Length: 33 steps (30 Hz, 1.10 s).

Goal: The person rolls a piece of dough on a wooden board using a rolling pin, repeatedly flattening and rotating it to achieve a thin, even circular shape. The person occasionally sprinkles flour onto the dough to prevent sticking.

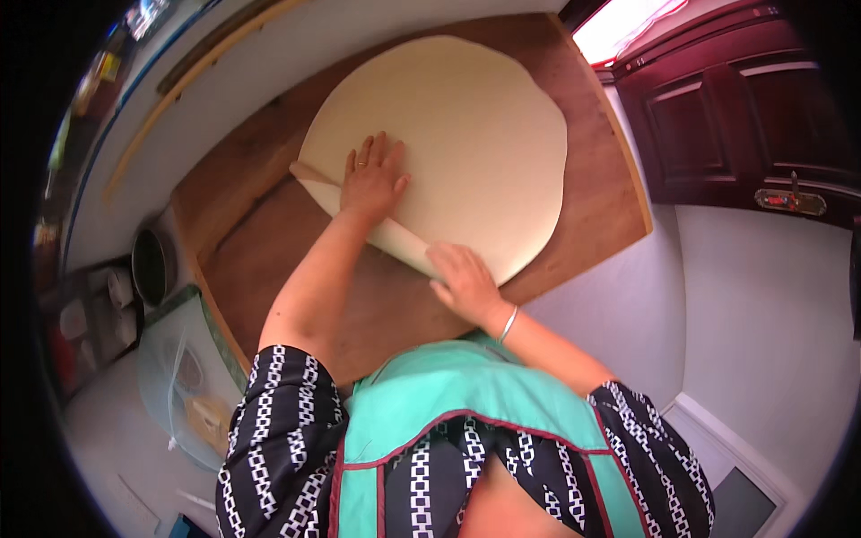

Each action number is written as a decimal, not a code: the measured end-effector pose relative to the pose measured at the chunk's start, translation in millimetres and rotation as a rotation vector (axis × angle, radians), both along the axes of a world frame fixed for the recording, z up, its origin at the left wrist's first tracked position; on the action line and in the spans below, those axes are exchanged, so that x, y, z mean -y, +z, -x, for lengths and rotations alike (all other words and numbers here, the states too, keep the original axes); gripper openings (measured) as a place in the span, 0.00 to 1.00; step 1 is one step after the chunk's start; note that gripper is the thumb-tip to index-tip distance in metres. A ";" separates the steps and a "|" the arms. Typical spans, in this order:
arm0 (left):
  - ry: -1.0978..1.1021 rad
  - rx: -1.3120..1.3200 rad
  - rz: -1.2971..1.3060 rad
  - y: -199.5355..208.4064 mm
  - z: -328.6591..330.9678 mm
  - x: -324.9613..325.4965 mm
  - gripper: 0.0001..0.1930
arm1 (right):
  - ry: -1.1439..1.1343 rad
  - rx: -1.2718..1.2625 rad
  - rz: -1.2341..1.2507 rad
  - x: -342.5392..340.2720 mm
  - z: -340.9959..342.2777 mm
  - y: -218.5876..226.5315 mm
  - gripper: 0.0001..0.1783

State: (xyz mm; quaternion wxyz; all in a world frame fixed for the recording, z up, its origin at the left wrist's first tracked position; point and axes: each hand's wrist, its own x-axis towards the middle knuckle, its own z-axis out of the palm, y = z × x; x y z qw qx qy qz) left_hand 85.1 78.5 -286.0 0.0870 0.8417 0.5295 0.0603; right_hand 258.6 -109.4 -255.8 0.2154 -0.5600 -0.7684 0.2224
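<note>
A large round sheet of pale dough (475,134) lies spread on a brown wooden board (269,260). A slim wooden rolling pin (405,240) slants across its near left edge. My left hand (372,177), with a ring on one finger, rests over the pin, its fingers spread flat onto the dough. Nearer to me, my right hand (466,282) lies over the pin's right part, fingers stretched and thumb apart; it is slightly blurred. A silvery bangle circles the right wrist. The pin's far left end shows past my left hand; its right end is hidden under my right hand.
A dark red door (744,108) with a metal handle stands at the right. Left of the board are a metal pot (152,264) and a pale mesh cover (184,377). A long wooden stick (166,108) runs along the far left wall. My green apron (430,386) meets the board's near edge.
</note>
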 end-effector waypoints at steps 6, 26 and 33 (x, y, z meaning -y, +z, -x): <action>0.044 -0.064 0.025 4.2 105.3 99.2 0.30 | 0.040 0.123 -0.037 44.5 40.3 -15.1 0.34; 1.377 1.748 1.213 0.0 -100.9 221.3 0.16 | 0.298 0.155 -0.231 -184.5 -200.1 -8.2 0.23; 1.052 1.708 0.906 48.1 -179.7 157.9 0.17 | 0.605 0.017 0.083 -210.5 -204.1 -27.5 0.19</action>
